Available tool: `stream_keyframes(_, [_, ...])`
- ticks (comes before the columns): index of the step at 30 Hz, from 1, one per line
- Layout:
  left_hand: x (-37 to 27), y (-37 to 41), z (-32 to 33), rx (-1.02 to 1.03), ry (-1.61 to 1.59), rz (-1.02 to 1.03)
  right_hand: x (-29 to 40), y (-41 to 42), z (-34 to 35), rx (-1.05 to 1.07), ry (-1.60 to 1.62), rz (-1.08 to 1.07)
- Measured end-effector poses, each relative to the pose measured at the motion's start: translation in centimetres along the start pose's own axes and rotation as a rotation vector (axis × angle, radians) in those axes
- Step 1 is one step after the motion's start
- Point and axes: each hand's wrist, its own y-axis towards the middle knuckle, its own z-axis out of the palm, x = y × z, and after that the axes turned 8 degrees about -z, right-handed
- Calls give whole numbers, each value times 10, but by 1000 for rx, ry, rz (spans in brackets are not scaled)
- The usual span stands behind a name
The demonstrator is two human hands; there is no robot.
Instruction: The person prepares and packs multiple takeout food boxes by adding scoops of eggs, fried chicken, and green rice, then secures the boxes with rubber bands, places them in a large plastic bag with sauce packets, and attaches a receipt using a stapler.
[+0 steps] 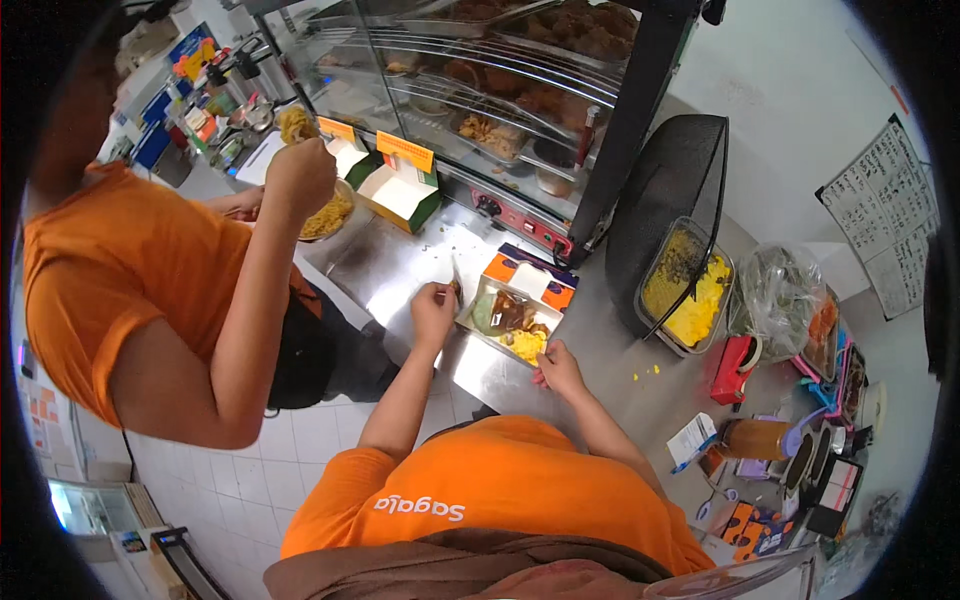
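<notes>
A cardboard food box (553,319) with an orange and purple printed lid stands open on the steel counter before me. Inside it are yellow shredded food (525,345), a brown sauced piece in clear wrap (510,310) and a pale green item (484,315) at the left. My left hand (433,316) is just left of the box, its fingertips pinched on a thin shiny item (457,276) too small to name. The fingers of my right hand (561,369) grip the box's near right corner.
A glass food warmer (525,202) stands behind the box. Left, a co-worker (150,300) lifts yellow noodles (297,124) near open green boxes (401,196). Right are a mesh food cover (664,217), a tray of yellow food (697,307) and a red tape dispenser (731,367).
</notes>
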Motion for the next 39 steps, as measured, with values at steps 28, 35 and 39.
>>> stream_keyframes(28, [-23,33,107,-25,-72,259,-94,-132,-108,-355,-304,-67])
stream_keyframes(35, [-43,-111,134,897,-323,-40,-68,-88,-125,-589,255,-70])
stream_keyframes(39, [-79,-132,124,1013,-142,10,-79,-109,-137,-651,71,-76])
